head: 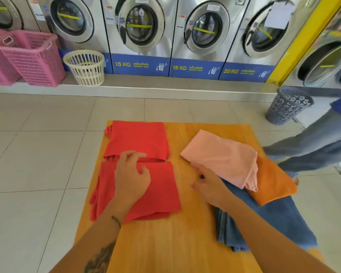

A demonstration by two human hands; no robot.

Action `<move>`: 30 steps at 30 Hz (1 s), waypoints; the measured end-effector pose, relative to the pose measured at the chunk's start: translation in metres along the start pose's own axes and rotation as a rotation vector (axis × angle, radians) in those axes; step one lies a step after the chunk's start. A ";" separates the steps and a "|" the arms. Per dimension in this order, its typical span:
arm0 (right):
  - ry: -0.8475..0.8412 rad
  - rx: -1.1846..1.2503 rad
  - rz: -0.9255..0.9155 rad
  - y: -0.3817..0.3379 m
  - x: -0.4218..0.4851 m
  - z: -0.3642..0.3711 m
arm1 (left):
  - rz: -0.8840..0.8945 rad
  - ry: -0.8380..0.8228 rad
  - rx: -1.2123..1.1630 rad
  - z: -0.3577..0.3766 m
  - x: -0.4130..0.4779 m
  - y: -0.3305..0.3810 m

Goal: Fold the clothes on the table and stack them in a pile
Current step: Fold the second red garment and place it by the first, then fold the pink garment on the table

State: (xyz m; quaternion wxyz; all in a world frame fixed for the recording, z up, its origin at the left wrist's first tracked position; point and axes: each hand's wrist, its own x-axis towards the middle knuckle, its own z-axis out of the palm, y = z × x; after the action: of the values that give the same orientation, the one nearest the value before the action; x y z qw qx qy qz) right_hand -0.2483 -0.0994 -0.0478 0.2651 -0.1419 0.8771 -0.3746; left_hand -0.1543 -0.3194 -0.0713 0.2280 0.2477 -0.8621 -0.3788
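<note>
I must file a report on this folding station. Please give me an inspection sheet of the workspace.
Surface: wooden table, bare in the middle.
Job's things: red garment at left, partly folded; pink garment atop orange cloth and jeans at right.
Clutter: nothing seen.
Grippers: left hand flat on the red garment; right hand open beside the pile.
Cables: nothing seen.
Surroundings: washing machines, pink baskets, white basket, grey basket, a passer-by's legs.
</note>
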 end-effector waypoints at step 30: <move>0.256 0.564 0.275 0.107 0.069 -0.148 | -0.306 -0.517 0.177 0.207 0.082 0.102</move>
State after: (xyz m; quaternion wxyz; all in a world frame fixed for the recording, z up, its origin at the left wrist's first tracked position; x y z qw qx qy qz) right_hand -0.3947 0.0288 -0.0646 0.2298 0.1049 0.7760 -0.5780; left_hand -0.3644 -0.1965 -0.1021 -0.0810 0.2890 -0.8739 -0.3825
